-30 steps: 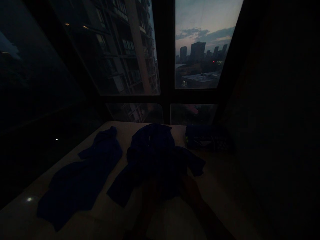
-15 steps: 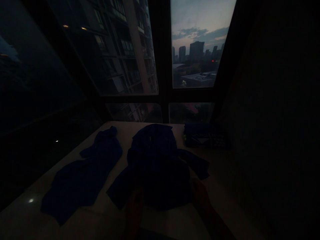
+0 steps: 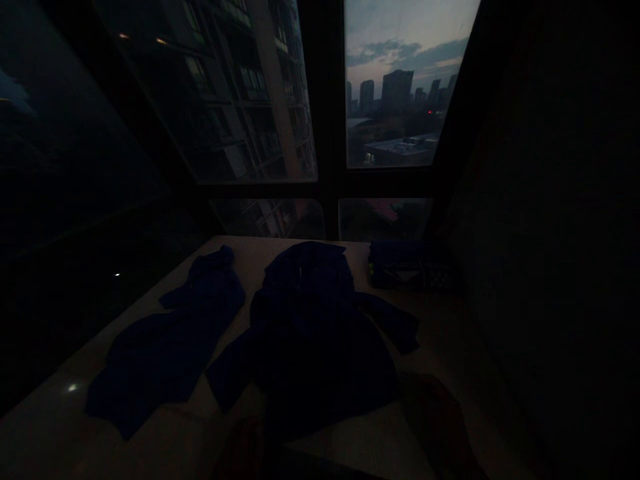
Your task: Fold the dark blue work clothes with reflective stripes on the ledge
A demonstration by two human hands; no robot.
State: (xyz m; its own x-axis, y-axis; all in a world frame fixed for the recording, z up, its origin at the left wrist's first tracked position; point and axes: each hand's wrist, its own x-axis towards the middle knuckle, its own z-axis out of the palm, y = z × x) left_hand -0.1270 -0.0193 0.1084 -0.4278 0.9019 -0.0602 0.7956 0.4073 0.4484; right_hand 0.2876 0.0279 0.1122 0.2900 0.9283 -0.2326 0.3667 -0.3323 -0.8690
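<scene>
Dim room, likely a home: windows point(image 3: 327, 120) across the top overlook a tower block point(image 3: 280, 100) and skyline point(image 3: 397, 92); clothes point(image 3: 315, 327) below.

Out go the hands, wider apart than a second ago! The left hand point(image 3: 244, 441) has drawn back toward the worktop's point(image 3: 177, 437) near edge, the right hand point(image 3: 431, 401) out toward its right edge, and the middle blue garment point(image 3: 320, 333) now spreads broader, hem lower toward the near edge.

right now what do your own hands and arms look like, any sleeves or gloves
Both are bare human hands, left and right, showing only as blurry outlines in the dark. I can make out no glove or sleeve; finer detail is lost.
</scene>
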